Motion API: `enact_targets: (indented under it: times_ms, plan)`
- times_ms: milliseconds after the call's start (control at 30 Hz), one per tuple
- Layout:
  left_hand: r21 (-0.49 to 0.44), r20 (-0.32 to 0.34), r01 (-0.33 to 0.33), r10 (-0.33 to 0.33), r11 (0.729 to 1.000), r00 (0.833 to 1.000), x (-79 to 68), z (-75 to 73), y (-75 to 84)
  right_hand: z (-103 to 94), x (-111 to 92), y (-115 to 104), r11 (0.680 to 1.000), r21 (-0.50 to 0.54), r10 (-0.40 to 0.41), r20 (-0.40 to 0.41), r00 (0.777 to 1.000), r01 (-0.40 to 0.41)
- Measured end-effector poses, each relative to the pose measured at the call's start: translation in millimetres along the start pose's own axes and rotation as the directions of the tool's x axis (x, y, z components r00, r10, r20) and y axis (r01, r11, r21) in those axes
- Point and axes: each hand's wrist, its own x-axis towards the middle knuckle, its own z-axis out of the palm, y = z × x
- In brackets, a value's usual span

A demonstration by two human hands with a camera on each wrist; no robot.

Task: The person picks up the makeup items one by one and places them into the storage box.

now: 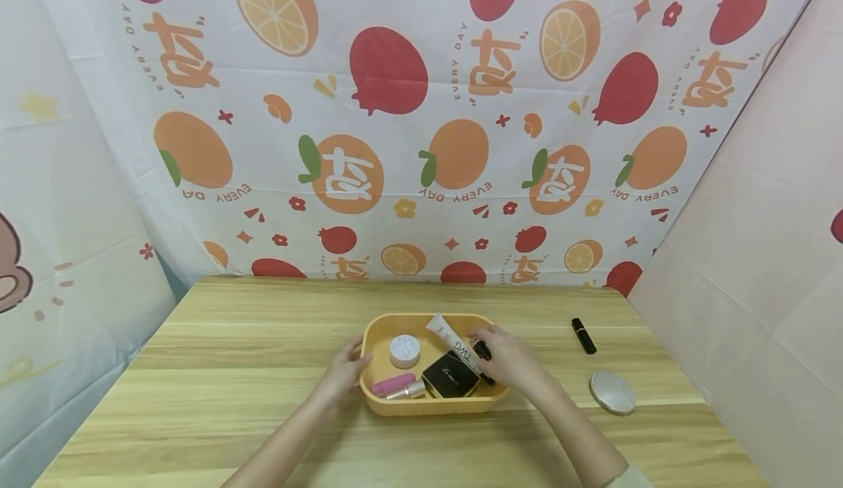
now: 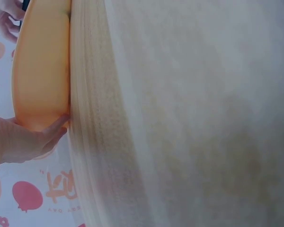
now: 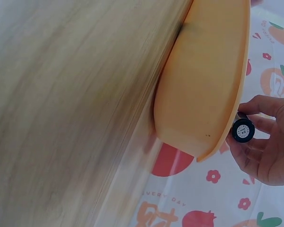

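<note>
A yellow-orange plastic storage basket [image 1: 435, 405] sits on the table. My left hand [image 1: 345, 371] grips its left end, thumb at the rim and fingers along the outer wall. My right hand [image 1: 512, 358] is over the right end of the basket, pinching a small black cylindrical cosmetic tube [image 3: 243, 130] with a round white label on its end. Inside the basket lie a white TWG squeeze tube [image 1: 454, 339], a black square compact [image 1: 451, 375], a round white jar [image 1: 405, 350], a pink tube [image 1: 393, 383] and a lipstick [image 1: 406, 391]. The right hand partly covers dark items beneath it.
On the table [image 1: 230, 385], right of the basket, lie a black lipstick-like tube [image 1: 583, 336] and a round silver compact [image 1: 612, 391]. A fruit-print cloth [image 1: 395, 144] hangs behind the table, and pale cloths hang at both sides.
</note>
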Motion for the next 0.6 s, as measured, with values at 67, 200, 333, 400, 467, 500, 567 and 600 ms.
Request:
enact_targets:
  times_ms: [67, 200, 333, 400, 467, 500, 567, 600]
  plan:
    - [0.004, 0.006, -0.004, 0.004, 1.0, 1.0, -0.3, -0.4, -0.5, 0.6, 0.7, -0.4, 1.0, -0.008, -0.002, 0.002, 1.0, 0.002]
    - [0.009, 0.005, -0.005, 0.005, 1.0, 1.0, -0.4, -0.2, -0.9, 1.3, 1.3, -0.9, 1.0, -0.006, -0.007, 0.009, 1.0, 0.007]
    - [0.009, 0.001, -0.001, 0.001, 1.0, 1.0, -0.4, -0.5, -0.2, 2.0, 1.1, -1.2, 1.0, -0.003, -0.017, 0.004, 1.0, 0.017]
    - [0.007, 0.001, 0.002, -0.002, 1.0, 1.0, -0.4, -0.4, -0.2, 2.5, 1.0, -1.2, 1.0, -0.001, -0.023, 0.0, 1.0, 0.023]
    - [0.006, 0.0, 0.002, -0.002, 1.0, 1.0, -0.4, -0.4, -0.3, 2.7, 0.6, -1.2, 1.0, 0.004, -0.026, 0.003, 1.0, 0.026]
    - [0.006, -0.002, 0.001, -0.001, 1.0, 1.0, -0.3, -0.2, -0.4, 2.7, 0.5, -1.2, 1.0, 0.008, -0.025, 0.007, 1.0, 0.025]
    - [0.006, -0.006, 0.001, -0.001, 1.0, 1.0, 0.2, 0.1, -0.5, 2.8, 0.4, -1.1, 1.0, 0.008, -0.021, 0.015, 1.0, 0.021]
    - [0.005, -0.008, 0.002, -0.001, 1.0, 1.0, 0.4, 0.2, -0.4, 2.7, 0.3, -1.1, 1.0, 0.011, -0.018, 0.019, 1.0, 0.018]
